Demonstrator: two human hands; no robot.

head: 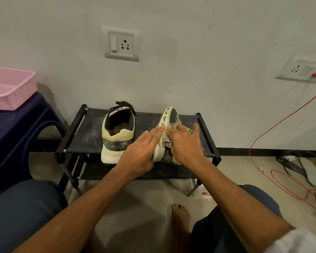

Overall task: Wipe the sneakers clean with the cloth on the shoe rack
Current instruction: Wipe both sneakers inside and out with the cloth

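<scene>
- The pale wall (190,52) runs behind everything, scuffed here and there.
- A dark blue stool (16,128) stands at the far left, with a pink plastic basket (9,88) on top of it.
- The black shoe rack (88,132) stands against the wall in the middle, just in front of the seated person's knees; its top shelf is dusty.
- The left sneaker (117,141) stands upright on the top shelf, heel toward the person, toe toward the wall.
- The right sneaker (169,114) lies tipped on its side on the same shelf, just to the right of the first, its pale sole facing left.
- The left hand (140,152) lies flat against that sole, fingers straight and together, gripping nothing.
- The right hand (185,143) presses down on the sneaker's upper side with fingers spread, the cloth under its palm.
- The cloth (166,142), pale with dark checks, bunches out between the two hands and past the right fingertips.
- One bare foot (181,216) rests on the floor, near the rack.
- A wall socket (121,43) sits above the rack; a second socket (303,69) at the far right has a red cable (281,121) plugged in, trailing to the floor.
</scene>
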